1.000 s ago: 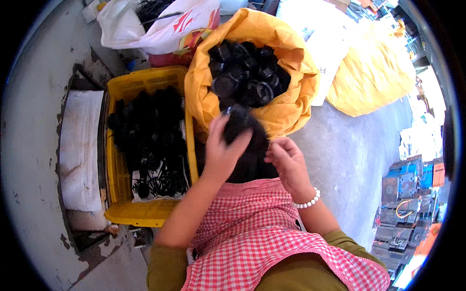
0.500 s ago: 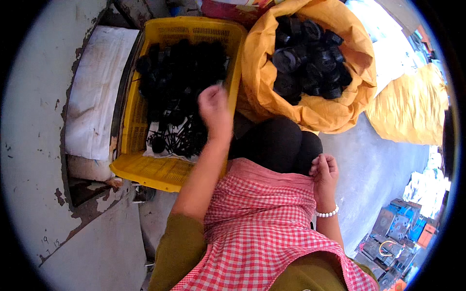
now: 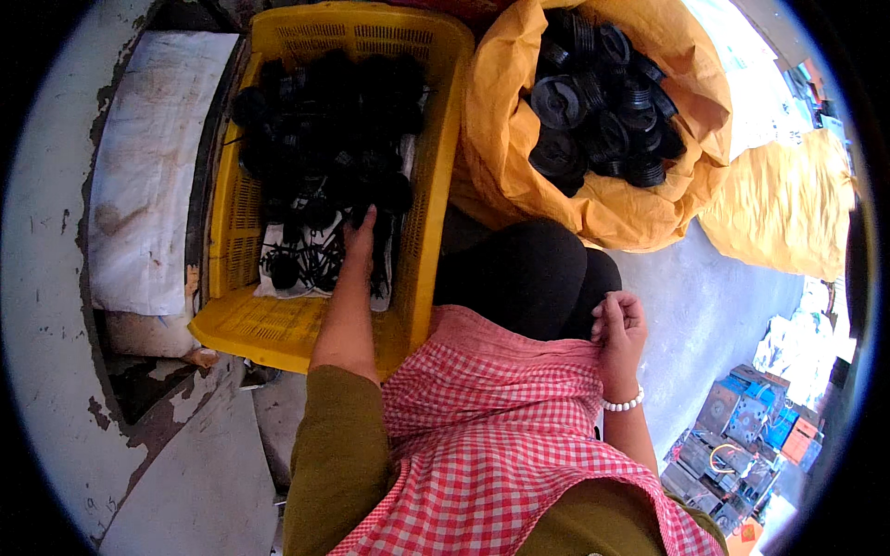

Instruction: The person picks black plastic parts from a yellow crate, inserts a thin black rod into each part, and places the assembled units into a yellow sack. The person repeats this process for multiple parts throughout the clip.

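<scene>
My left hand [image 3: 360, 236] reaches down into a yellow plastic basket [image 3: 250, 329], in among black plastic parts [image 3: 338, 111]. Its fingertips are lost against the dark pieces, so their grip is hidden. Thin black stick-like bits [image 3: 324, 259] lie on a white sheet [image 3: 301, 287] at the basket's near end. By my thigh, at the apron's edge, my right hand [image 3: 621, 320] is closed with its fingers curled in toward the thumb. Whatever it may hold is hidden. To the right of the basket, an orange sack [image 3: 501, 120] stands with its mouth spread, full of round, ribbed black caps [image 3: 561, 102].
On the left, a white cloth [image 3: 153, 176] covers a ledge beside a peeling wall [image 3: 56, 278]. A yellow sack [image 3: 783, 204] lies at the right on the grey floor [image 3: 695, 296]. Metal blocks and machine parts [image 3: 742, 426] stack up farther right.
My left hand has moved down and left, from above the basket's right side into the black parts. My right hand stays curled by my thigh. The view has shifted slightly.
</scene>
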Demonstrator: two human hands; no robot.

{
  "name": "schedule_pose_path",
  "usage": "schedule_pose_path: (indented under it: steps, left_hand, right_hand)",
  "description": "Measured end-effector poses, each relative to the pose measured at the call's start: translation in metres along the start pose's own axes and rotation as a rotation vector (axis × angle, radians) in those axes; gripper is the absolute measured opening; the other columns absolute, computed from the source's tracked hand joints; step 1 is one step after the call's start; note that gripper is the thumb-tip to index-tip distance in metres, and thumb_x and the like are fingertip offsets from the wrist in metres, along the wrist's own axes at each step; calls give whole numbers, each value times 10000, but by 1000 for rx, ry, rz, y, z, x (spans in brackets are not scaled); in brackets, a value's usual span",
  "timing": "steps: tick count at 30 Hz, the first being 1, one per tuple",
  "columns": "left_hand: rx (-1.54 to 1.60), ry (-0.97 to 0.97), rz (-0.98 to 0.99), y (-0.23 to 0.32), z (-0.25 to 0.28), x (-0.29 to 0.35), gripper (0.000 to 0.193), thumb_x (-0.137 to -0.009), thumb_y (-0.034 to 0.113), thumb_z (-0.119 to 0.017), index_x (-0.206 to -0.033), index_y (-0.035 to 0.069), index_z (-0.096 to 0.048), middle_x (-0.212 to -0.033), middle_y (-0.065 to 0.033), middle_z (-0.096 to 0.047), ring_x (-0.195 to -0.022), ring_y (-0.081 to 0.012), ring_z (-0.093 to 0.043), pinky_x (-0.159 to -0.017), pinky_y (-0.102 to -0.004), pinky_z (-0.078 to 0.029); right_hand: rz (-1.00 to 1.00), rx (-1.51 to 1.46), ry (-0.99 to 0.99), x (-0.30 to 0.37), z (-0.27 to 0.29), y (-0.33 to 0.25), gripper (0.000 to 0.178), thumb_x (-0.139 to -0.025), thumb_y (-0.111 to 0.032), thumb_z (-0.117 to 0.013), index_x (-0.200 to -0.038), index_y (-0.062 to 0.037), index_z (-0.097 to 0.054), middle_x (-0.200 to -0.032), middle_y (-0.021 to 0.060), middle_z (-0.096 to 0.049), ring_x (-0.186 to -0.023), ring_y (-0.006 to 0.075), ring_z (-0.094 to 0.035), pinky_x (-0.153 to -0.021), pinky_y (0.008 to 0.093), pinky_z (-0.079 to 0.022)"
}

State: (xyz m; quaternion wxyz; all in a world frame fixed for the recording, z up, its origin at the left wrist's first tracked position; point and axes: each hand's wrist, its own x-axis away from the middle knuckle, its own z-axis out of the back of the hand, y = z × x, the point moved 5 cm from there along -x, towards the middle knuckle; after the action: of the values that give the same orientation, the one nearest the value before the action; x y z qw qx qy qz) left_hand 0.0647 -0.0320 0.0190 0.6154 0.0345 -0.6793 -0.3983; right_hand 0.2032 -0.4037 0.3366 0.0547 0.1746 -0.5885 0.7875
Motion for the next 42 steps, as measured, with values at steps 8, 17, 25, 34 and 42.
schedule_pose_path:
  steps: [8,17,25,34,42]
  left_hand:
    - [-233,-125,-212,-8,7,-42,872,-733,347,-810,-1406,-9,-383,-1357,-194,-505,-1224,-318,-494,-1039,-387,-365]
    - [21,-101,-168,23,27,59,737,-845,325,-716,-1386,4,-332,-1318,-147,-483,-1148,-288,-522,-905,-426,-495]
    - [406,-51,94,12,87,168,524,-905,327,-644,-1326,67,-471,-1271,-106,-521,-1100,-257,-539,-847,-390,-543]
    - [550,-214,-22,40,108,218,408,-897,287,-638,-1216,57,-528,-1120,-87,-608,-941,-229,-610,-751,-354,-574]
    - [410,-182,-4,17,114,226,378,-894,223,-572,-1203,12,-515,-1107,-112,-588,-948,-251,-607,-746,-393,-584]
  right_hand:
    - [-10,53,-14,-2,-5,-2,90,-954,-134,-579,-987,-50,-581,-770,29,-630,-554,49,-517,-499,179,-414]
    - [19,47,-9,2,-6,-3,87,-957,-134,-572,-988,-54,-582,-773,20,-626,-568,45,-520,-507,180,-411]
    - [45,9,-119,1,-19,-12,104,-959,-144,-574,-987,-44,-589,-788,24,-624,-588,64,-541,-530,191,-436]
    - [98,-71,-318,23,-52,-28,97,-957,-126,-577,-993,-37,-587,-796,18,-622,-630,66,-566,-568,196,-462]
    - [174,-48,-442,33,-59,-34,103,-948,-111,-593,-1012,-31,-586,-806,10,-623,-645,54,-573,-573,192,-481]
